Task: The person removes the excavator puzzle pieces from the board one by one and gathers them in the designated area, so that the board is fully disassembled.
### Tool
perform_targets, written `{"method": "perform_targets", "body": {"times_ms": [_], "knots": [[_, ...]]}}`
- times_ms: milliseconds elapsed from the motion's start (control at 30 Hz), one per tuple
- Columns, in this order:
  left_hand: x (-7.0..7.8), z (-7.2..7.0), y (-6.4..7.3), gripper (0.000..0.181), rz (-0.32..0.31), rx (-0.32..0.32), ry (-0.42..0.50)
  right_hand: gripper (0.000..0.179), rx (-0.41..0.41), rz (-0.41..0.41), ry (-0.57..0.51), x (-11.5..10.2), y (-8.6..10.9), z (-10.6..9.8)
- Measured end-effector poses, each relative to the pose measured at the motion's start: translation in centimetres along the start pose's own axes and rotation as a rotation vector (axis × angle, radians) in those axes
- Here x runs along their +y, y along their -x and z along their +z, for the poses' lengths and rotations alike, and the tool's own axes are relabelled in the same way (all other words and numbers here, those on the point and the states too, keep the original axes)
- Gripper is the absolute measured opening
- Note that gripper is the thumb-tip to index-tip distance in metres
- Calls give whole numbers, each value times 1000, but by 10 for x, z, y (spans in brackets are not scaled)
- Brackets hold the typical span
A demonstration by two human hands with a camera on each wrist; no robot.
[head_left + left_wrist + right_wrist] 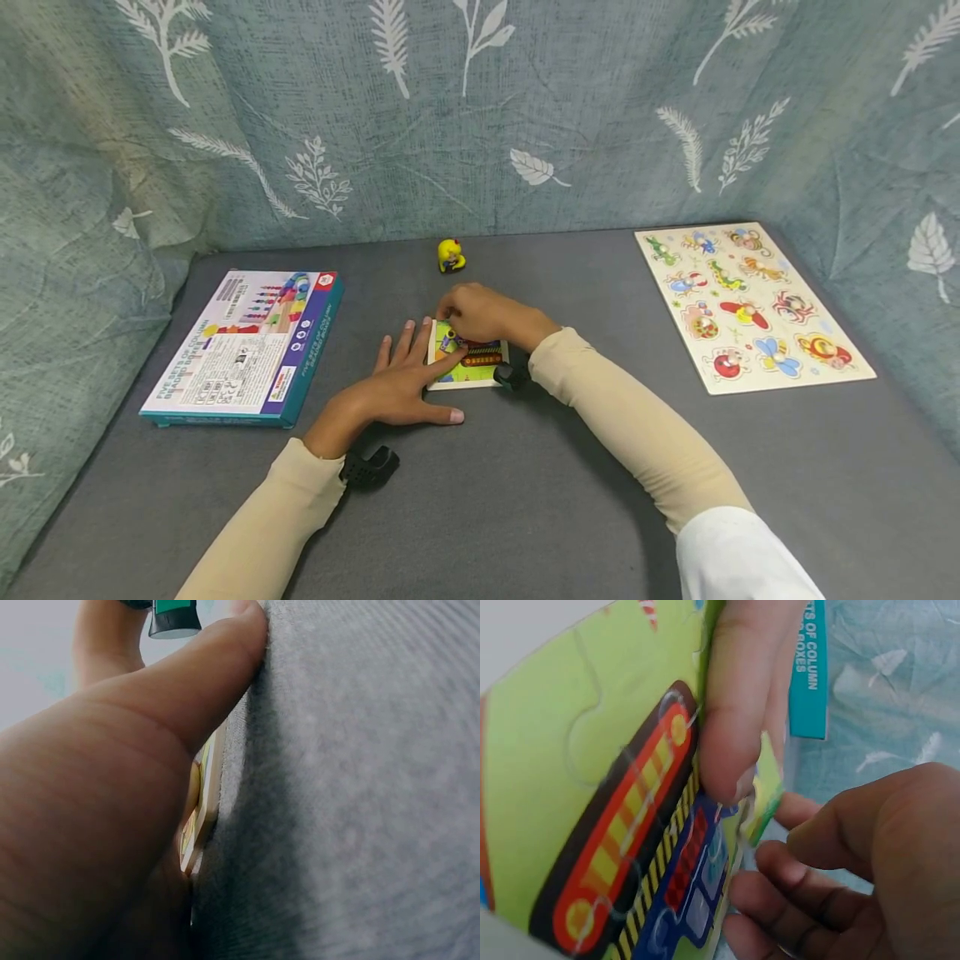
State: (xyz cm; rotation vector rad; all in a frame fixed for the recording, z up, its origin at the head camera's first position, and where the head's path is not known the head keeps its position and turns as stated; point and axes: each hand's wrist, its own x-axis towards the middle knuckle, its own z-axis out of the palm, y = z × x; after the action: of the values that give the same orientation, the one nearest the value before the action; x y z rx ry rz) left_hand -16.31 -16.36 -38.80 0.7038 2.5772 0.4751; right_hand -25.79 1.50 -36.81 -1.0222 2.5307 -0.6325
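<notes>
A small jigsaw puzzle [480, 375] with a light wooden edge lies between the hands; its picture shows a yellow-and-orange caterpillar track on green. The left hand [408, 387] is spread flat at its left side, one straight finger [735, 712] resting across the picture and the thumb [210, 667] out on the table cloth. At the far left corner, the right hand [480, 312] bends over the puzzle. Its curled fingers [780, 892] and thumb pinch a green puzzle piece [766, 787], which stands tilted up from the board. The right palm is hidden in the head view.
Behind the puzzle stands a small yellow toy figure [451, 256]. A teal-sided box [247, 350] lies at the left, and a wooden insect peg board [750, 308] at the right. A patterned curtain [480, 125] hangs along the table's back edge.
</notes>
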Motion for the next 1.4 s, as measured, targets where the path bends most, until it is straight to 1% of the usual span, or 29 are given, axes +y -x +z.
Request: {"method": "perform_targets", "body": {"times_ms": [167, 233, 333, 433, 600, 767, 867, 1100, 1400], "knots": [[-1, -1, -1, 94, -12, -6, -8, 25, 54, -52, -55, 0, 3, -5], [-1, -1, -1, 94, -12, -8, -6, 23, 61, -64, -83, 0, 4, -6], [-1, 0, 0, 94, -7, -9, 1, 17, 50, -75, -109, 0, 4, -6], [-2, 0, 0, 94, -6, -9, 8, 14, 30, -90, -112, 1, 3, -5], [-2, 0, 0, 94, -5, -2, 9, 13, 15, -110, -121, 1, 2, -4], [-2, 0, 0, 94, 4, 3, 9, 16, 38, -108, -162, 2, 3, -3], [-2, 0, 0, 94, 8, 2, 14, 18, 54, -97, -166, 2, 4, -2], [-2, 2, 1, 95, 12, 3, 33, 18, 97, -73, -186, 3, 10, -8], [-4, 3, -1, 96, -8, -2, 2, 17, 144, -67, -210, 16, 19, -17]]}}
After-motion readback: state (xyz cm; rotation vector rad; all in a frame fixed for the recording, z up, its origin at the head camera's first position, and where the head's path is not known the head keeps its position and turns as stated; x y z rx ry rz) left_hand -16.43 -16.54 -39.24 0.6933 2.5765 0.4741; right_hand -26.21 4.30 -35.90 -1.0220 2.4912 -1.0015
